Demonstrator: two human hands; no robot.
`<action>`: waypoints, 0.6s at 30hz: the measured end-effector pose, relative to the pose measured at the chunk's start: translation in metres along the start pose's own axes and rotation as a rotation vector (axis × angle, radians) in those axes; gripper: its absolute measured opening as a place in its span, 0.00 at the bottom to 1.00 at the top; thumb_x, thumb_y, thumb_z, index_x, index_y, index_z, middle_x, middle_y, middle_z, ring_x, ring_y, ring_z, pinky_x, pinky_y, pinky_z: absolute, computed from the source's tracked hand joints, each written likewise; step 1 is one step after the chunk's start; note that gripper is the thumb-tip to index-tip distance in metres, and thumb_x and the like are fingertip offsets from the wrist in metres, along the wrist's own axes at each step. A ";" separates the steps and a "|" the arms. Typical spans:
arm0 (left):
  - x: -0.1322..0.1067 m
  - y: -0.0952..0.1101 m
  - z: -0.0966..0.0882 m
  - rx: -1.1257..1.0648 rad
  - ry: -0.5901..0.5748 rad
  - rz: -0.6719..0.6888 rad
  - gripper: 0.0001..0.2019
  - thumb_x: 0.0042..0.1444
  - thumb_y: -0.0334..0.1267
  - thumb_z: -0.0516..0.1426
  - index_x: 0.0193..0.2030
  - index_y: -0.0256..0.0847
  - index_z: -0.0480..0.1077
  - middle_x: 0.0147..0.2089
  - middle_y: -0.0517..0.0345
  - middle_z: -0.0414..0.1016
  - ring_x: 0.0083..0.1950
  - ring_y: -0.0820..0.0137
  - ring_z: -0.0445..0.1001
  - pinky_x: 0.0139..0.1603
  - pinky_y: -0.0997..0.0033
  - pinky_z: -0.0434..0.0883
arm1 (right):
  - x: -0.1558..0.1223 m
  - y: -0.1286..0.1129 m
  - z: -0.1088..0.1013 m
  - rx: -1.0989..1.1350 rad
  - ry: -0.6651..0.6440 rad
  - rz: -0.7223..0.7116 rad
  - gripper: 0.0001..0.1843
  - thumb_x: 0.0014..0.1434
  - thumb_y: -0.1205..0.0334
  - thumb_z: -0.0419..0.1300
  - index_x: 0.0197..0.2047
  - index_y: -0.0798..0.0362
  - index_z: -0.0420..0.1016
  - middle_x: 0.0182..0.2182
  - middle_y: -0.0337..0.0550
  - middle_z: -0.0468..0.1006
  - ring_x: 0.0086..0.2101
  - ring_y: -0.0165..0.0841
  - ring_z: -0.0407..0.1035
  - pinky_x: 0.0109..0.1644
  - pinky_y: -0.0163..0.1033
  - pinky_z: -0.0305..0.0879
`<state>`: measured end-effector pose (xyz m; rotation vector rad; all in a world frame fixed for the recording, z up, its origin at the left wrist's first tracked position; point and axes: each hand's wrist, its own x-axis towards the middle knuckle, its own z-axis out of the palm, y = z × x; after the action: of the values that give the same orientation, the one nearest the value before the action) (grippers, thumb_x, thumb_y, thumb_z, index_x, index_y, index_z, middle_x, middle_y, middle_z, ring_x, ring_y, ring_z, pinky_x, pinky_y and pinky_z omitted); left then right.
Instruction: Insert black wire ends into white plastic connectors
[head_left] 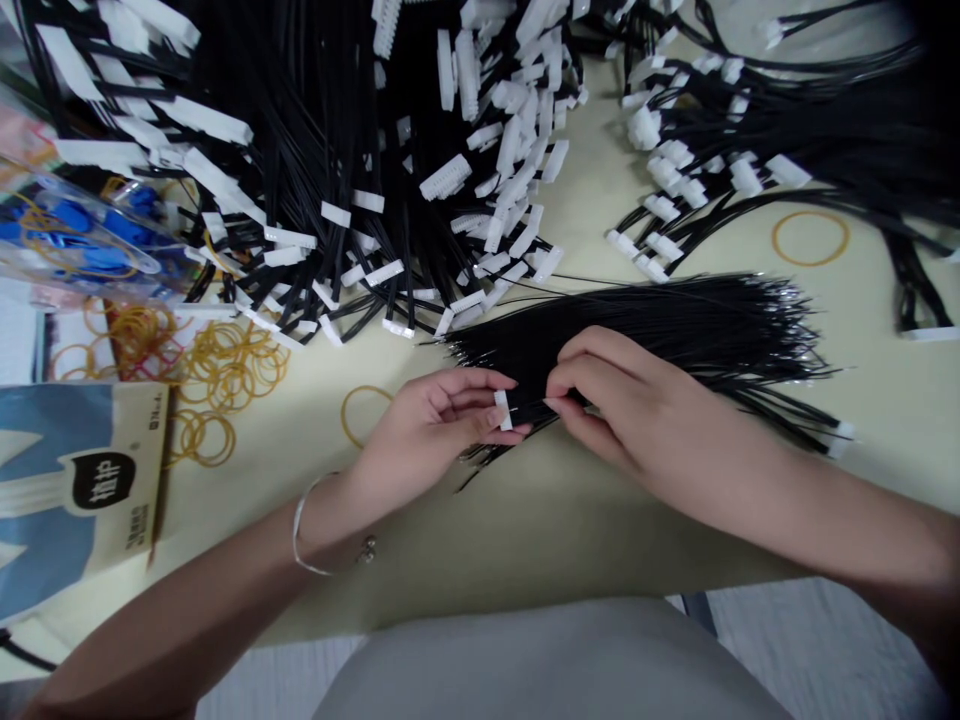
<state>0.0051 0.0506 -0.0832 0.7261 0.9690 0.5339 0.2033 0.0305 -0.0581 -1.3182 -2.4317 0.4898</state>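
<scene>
Between the thumb and fingers of my left hand point(450, 410) is a small white connector housing point(503, 410). Just to its right, my right hand point(622, 395) pinches a thin black wire point(549, 402), whose bare tip points toward the housing. A small gap seems to separate tip and housing. Behind and under both hands lies a bundle of loose black wires point(645, 320) with shiny metal terminals at the right end. At the bundle's lower right lies another white connector point(840, 438) with black wires attached.
A large heap of black wire harnesses point(322, 120) with white connectors fills the back left. More harnesses point(810, 140) lie at the back right. Rubber bands point(232, 365), a plastic bag of blue parts point(82, 235) and a blue-and-beige packet point(82, 490) are at the left.
</scene>
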 end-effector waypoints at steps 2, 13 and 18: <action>0.000 0.000 0.000 -0.014 -0.002 -0.005 0.11 0.50 0.28 0.62 0.42 0.34 0.73 0.35 0.59 0.76 0.37 0.70 0.79 0.45 0.74 0.77 | 0.000 0.000 0.001 0.014 0.015 0.017 0.10 0.62 0.68 0.51 0.35 0.64 0.71 0.35 0.51 0.68 0.34 0.34 0.67 0.37 0.40 0.67; -0.001 0.001 -0.003 -0.031 -0.017 -0.028 0.10 0.50 0.29 0.62 0.40 0.36 0.74 0.32 0.63 0.74 0.36 0.70 0.80 0.43 0.74 0.77 | -0.006 -0.002 0.008 -0.067 0.018 -0.064 0.07 0.56 0.76 0.55 0.39 0.65 0.73 0.36 0.52 0.69 0.35 0.35 0.65 0.37 0.40 0.66; -0.002 0.004 0.001 0.004 0.017 -0.045 0.11 0.49 0.29 0.63 0.41 0.34 0.72 0.35 0.58 0.76 0.36 0.68 0.80 0.43 0.73 0.77 | -0.007 -0.005 0.017 -0.014 0.038 -0.046 0.06 0.58 0.74 0.53 0.37 0.63 0.71 0.35 0.51 0.68 0.34 0.34 0.63 0.38 0.40 0.64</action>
<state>0.0044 0.0511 -0.0790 0.7031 1.0004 0.4995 0.1957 0.0192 -0.0719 -1.2624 -2.4331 0.4327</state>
